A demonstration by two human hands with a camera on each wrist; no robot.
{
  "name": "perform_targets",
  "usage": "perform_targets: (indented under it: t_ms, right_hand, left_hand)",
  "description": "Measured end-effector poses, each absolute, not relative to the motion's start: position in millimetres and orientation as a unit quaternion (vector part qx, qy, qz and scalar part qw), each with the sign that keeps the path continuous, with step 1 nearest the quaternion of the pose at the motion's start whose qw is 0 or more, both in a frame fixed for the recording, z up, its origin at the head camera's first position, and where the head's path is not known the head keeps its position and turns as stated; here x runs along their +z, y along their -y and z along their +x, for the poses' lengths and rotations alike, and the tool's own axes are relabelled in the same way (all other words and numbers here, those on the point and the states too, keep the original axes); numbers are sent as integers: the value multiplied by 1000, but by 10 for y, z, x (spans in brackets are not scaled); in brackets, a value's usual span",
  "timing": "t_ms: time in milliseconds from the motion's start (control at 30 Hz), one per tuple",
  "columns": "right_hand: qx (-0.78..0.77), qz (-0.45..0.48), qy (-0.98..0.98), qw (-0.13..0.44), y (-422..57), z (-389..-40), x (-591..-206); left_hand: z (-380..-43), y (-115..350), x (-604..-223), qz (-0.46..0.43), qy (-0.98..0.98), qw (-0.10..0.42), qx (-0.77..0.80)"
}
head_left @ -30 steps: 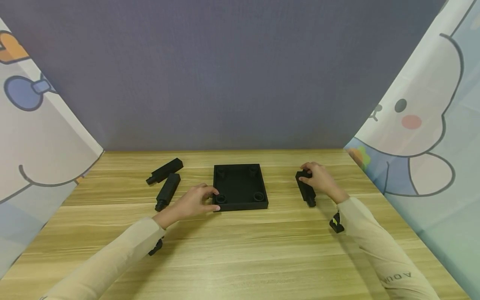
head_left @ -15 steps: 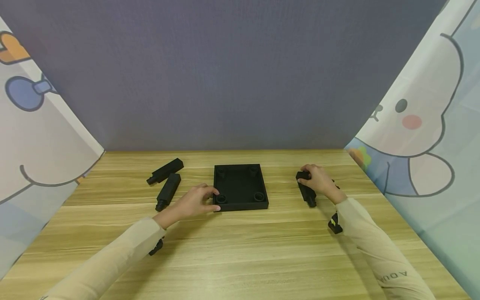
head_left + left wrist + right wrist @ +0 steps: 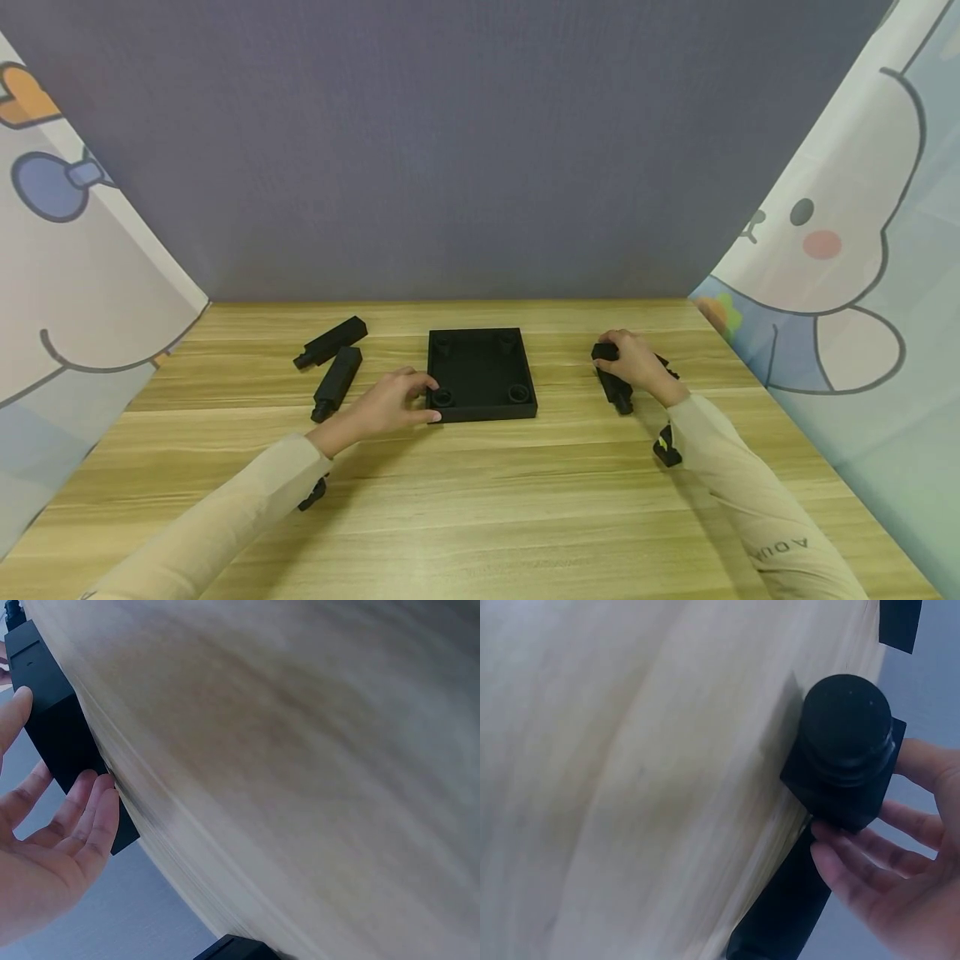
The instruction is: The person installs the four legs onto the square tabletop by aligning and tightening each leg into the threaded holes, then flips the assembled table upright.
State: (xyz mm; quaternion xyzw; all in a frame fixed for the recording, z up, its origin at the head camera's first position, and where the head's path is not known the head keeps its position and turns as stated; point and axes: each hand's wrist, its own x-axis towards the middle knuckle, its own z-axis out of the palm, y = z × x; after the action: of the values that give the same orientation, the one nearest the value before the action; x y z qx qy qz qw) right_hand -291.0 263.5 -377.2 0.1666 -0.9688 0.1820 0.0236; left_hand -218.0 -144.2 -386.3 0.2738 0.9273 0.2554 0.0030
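The right hand (image 3: 637,362) grips a black post (image 3: 613,387), thumb on one side and fingers curled round the other. The post's round knob (image 3: 847,724) points towards the near edge of the tabletop (image 3: 480,508). The pictures do not settle whether this post is clear of the wood. It is nearer the tabletop's right edge than its left.

The left hand (image 3: 386,404) pinches the corner of a square black tray (image 3: 482,367), its thumb on the tray's near wall and its fingertips on the left wall. The tray lies flat, midway between the tabletop's left and right edges and nearer the far edge than the near one. A round socket (image 3: 442,398) sits in each of its four corners.

Beyond the right hand, towards the right edge, lies another black post (image 3: 780,911), partly hidden by the hand in the head view.

Between the left hand and the left edge lie two more posts just beside each other: a farther post (image 3: 336,342), its knob aimed at the left edge, and a nearer post (image 3: 337,382), its knob aimed at the near edge. A grey panel (image 3: 450,150) stands along the far edge.
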Motion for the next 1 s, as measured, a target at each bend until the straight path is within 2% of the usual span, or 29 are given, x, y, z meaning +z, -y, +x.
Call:
perform_targets:
  t_ms: [1000]
  right_hand:
    - [210, 163, 963, 31, -2557, -2856, -3704]
  left_hand:
    - [-2176, 1438, -3863, 275, -928, 0, 253]
